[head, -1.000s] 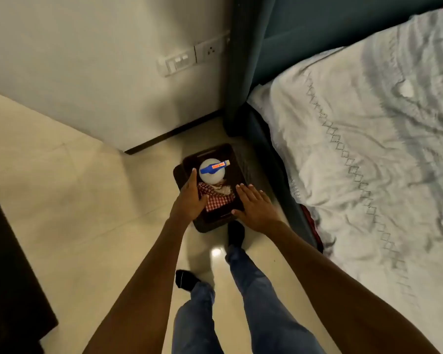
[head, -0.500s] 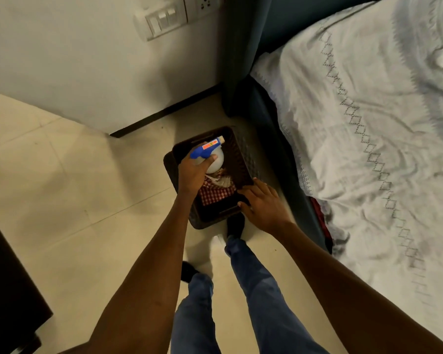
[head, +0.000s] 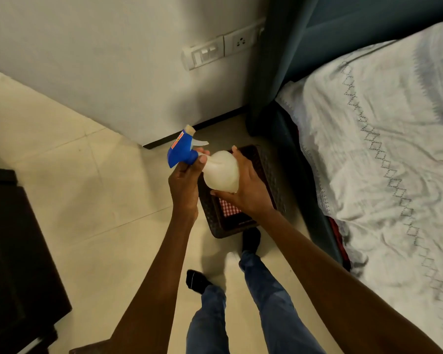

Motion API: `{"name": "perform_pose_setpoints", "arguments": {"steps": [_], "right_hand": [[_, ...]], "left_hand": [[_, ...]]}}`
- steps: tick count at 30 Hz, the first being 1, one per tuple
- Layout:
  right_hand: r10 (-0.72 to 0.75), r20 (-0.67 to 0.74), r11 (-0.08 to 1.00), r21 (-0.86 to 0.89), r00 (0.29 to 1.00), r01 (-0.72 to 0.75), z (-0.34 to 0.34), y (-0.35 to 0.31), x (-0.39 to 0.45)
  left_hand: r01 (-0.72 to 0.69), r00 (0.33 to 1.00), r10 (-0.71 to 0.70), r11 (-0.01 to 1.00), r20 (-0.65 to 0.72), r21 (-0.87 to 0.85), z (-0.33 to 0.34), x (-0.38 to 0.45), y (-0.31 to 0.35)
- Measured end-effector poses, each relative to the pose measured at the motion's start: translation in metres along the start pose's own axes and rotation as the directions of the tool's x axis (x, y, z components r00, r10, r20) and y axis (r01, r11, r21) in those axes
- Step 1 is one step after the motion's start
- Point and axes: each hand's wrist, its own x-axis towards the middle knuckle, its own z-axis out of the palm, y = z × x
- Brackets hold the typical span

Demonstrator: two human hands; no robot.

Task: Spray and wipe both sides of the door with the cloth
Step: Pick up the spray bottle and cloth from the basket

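A: What's the spray bottle [head: 221, 172] like?

B: A rounded, milky, translucent plastic body under a smooth blue trigger head with an orange label, tilted so the nozzle points to 11 o'clock. It is held above the basket [head: 269, 172], at the picture's centre.

A: And the hands?

B: The left hand [head: 186, 180] is clamped round the neck just under the blue head, thumb across it. The right hand [head: 248, 187] cups the bulb from the 4 o'clock side, fingers curled against it.

A: What's in the basket?

B: It's a dark, square plastic basket with perforated walls, on the floor. A red-and-white checked cloth [head: 229, 206] lies inside, mostly hidden by the right hand.

A: How much room is around it?

B: At 3 o'clock the basket sits just beside the bed's dark base; a crumpled white bedsheet [head: 384, 159] with a stitched diamond pattern hangs over that edge. At 12 o'clock a wall with a dark skirting stands near it. Glossy cream floor tiles [head: 69, 175] spread open toward 9 o'clock, as far as a dark piece of furniture [head: 16, 251] at the frame's edge. One socked foot touches the basket's near rim at 6 o'clock.
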Motion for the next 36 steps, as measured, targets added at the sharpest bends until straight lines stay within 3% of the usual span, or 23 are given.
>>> {"name": "perform_pose_setpoints", "arguments": {"steps": [4, 9, 11, 17, 20, 22, 26, 30, 36], "right_hand": [[-0.062, 0.037, 0.993, 0.107, 0.997, 0.058, 0.003, -0.016, -0.005], [-0.154, 0.156, 0.984, 0.111, 0.976, 0.138, 0.006, -0.021, -0.015], [-0.156, 0.181, 0.986, 0.092, 0.971, 0.141, 0.009, -0.025, -0.018], [-0.175, 0.385, 0.984, 0.037, 0.906, 0.174, 0.001, -0.012, -0.019], [-0.069, 0.407, 0.994, -0.049, 0.911, 0.097, -0.011, 0.019, -0.007], [0.033, 0.395, 0.977, -0.206, 0.918, 0.054, -0.011, 0.045, 0.001], [0.088, 0.447, 0.83, -0.527, 0.89, 0.183, 0.01, 0.084, 0.015], [0.032, 0.479, 0.725, -0.615, 0.877, 0.309, 0.039, 0.091, 0.028], [0.115, 0.424, 0.627, -0.732, 0.898, 0.266, 0.069, 0.086, 0.047]], "left_hand": [[-0.082, 0.995, 0.082, 0.997, 0.059, -0.008, -0.01, 0.0, 0.018], [-0.008, 0.956, 0.033, 0.996, 0.29, -0.088, -0.02, 0.012, 0.048], [0.007, 0.951, 0.034, 0.991, 0.307, -0.131, -0.025, 0.011, 0.048], [0.019, 0.984, 0.014, 0.983, 0.178, -0.183, -0.041, 0.006, 0.032], [-0.017, 0.993, 0.035, 0.988, 0.114, -0.152, -0.049, 0.006, 0.022], [-0.006, 0.996, 0.02, 0.988, 0.085, -0.157, -0.058, 0.005, 0.01], [0.007, 1.0, -0.002, 0.987, 0.028, -0.158, -0.071, -0.003, -0.004], [0.014, 0.999, -0.021, 0.989, -0.044, -0.144, -0.08, -0.022, -0.018], [0.034, 0.991, -0.052, 0.989, -0.12, -0.143, -0.089, -0.058, -0.038]]}}
